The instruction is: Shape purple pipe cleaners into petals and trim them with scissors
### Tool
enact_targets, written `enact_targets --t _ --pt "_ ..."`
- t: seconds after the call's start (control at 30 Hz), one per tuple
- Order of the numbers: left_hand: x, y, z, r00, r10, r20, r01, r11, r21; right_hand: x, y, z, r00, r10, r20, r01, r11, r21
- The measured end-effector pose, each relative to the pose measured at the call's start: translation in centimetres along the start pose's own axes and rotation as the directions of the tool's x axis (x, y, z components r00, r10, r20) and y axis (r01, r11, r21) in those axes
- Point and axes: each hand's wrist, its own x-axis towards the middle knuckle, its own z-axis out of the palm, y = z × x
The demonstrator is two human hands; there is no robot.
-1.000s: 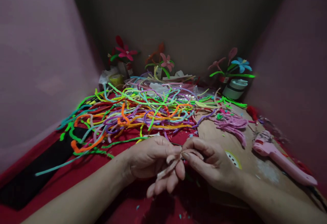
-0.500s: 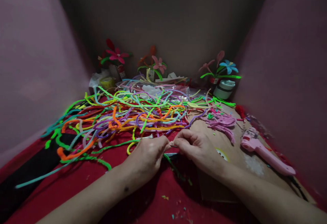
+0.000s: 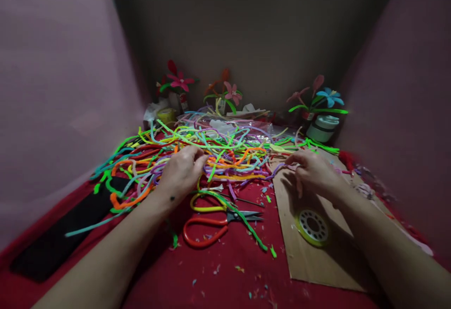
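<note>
My left hand (image 3: 183, 170) is over the front of a tangled heap of coloured pipe cleaners (image 3: 225, 177). Its thumb stands a little apart from the bent fingers, whose tips are partly hidden. My right hand (image 3: 315, 173) hovers above a cardboard sheet (image 3: 299, 266), fingers loosely bent and apart, near the end of a purple pipe cleaner (image 3: 276, 170). I see nothing clearly held in either hand. Scissors (image 3: 206, 245) with one red and one yellow handle lie between my arms, a green pipe cleaner (image 3: 252, 231) across them. A tape roll (image 3: 313, 228) rests on the cardboard.
Pipe-cleaner flowers stand along the back: a pink one (image 3: 180, 82), a paler one (image 3: 232, 93) and a blue one (image 3: 330, 96). A white container (image 3: 323, 128) is at back right. A black strip (image 3: 66, 234) lies left. Scraps dot the red cloth (image 3: 218, 281).
My hands, pinched together in the middle before, have separated: the left moved back to the heap, the right moved right over the cardboard. The scissors and tape roll are now exposed. The view has shifted.
</note>
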Motion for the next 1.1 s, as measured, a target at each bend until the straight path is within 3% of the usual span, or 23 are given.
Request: enact_targets --t 0.1,0.17,0.3,0.43,0.57,0.67,0.77,0.83,0.9,1.0,1.1 --pt "0.0 -0.2 0.6 0.998 0.006 0.062 -0.013 0.995 0.099 -0.3 -0.4 0.7 0.991 -0.039 -0.130 0.037 0.999 -0.019" --pt "0.0 -0.2 0.5 1.000 0.009 0.004 -0.009 0.999 0.052 -0.5 -0.6 1.3 0.988 -0.080 -0.132 0.083 0.996 0.021" --pt "0.1 0.0 -0.8 0.973 -0.081 -0.215 0.045 0.985 -0.169 -0.7 -0.5 2.6 0.975 -0.182 -0.124 0.193 0.978 0.078" --pt "0.2 0.5 -1.7 0.955 -0.191 -0.229 0.082 0.906 -0.416 -0.6 -0.1 4.1 0.937 -0.339 -0.083 0.340 0.941 -0.006" --pt "0.3 0.9 -2.0 0.908 -0.288 -0.305 0.024 0.762 -0.648 -0.3 0.3 5.0 0.912 -0.409 0.023 0.406 0.895 -0.184" --pt "0.5 0.9 -2.2 0.911 -0.355 -0.208 0.038 0.577 -0.816 -0.3 0.2 5.0 0.919 -0.388 0.071 0.390 0.873 -0.293" --pt "0.6 0.8 -2.5 0.921 -0.355 -0.158 0.049 0.509 -0.859 -0.3 0.0 4.7 0.913 -0.402 0.071 0.397 0.837 -0.375" --pt "0.5 0.6 -2.5 0.923 -0.332 -0.192 0.026 0.553 -0.833 -0.4 -0.1 4.5 0.895 -0.441 0.066 0.431 0.819 -0.379" --pt "0.4 0.5 -2.3 0.931 -0.273 -0.241 0.018 0.694 -0.720 -0.3 -0.1 4.2 0.863 -0.504 0.031 0.482 0.804 -0.348" --pt "0.2 0.2 -1.9 0.940 -0.175 -0.292 0.004 0.863 -0.506 -0.2 0.1 3.8 0.797 -0.591 -0.124 0.532 0.784 -0.320" --pt "0.3 0.0 -1.7 0.948 -0.167 -0.272 0.023 0.886 -0.463 -0.1 0.3 3.4 0.752 -0.585 -0.303 0.503 0.807 -0.310"
